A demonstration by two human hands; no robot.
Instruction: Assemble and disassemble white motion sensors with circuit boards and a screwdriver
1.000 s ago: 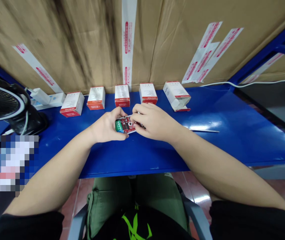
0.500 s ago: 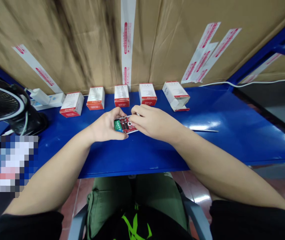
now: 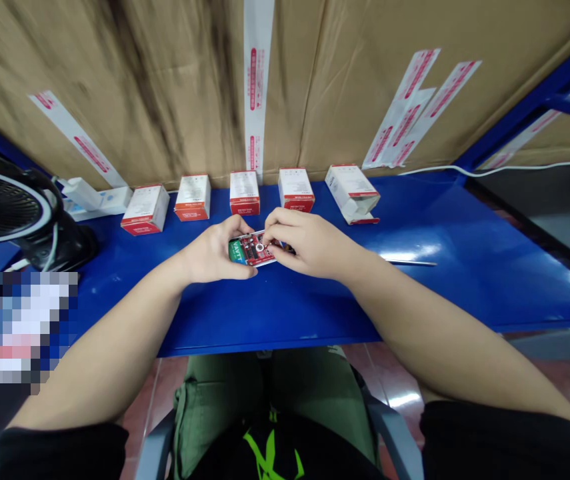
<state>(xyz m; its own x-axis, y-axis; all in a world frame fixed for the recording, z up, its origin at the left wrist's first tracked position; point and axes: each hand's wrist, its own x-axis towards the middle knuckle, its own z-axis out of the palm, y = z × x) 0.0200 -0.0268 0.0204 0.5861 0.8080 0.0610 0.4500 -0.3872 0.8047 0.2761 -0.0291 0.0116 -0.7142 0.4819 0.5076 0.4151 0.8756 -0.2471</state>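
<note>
Much of the small device [image 3: 251, 251] is covered by the two hands, so only a red circuit board and a green cell with white lettering can be made out. The lettering is too small to be read. Its right end is hidden under the right hand [image 3: 311, 244], and what is nipped there between the curled fingers [image 3: 275, 221] cannot be told. At the lower left a pixelated patch [image 3: 19, 330] blots out whatever lies there, and the fan [image 3: 2, 212] beside it is cut off by the frame edge. The device is held low over the middle of the blue bench [image 3: 315, 307], in front of a row of five red-and-white boxes [image 3: 244, 192]; whether it touches the surface cannot be seen. Its long axis is laid roughly left to right, tipped slightly up at the right, with the green end pointed toward the left hand [image 3: 212, 257] and the open face turned upward. The left end is clasped by the left fingers, which are closed around it from behind and below. A thin metal rod [image 3: 409, 263] is seen lying on the bench just to the right of the right wrist.
</note>
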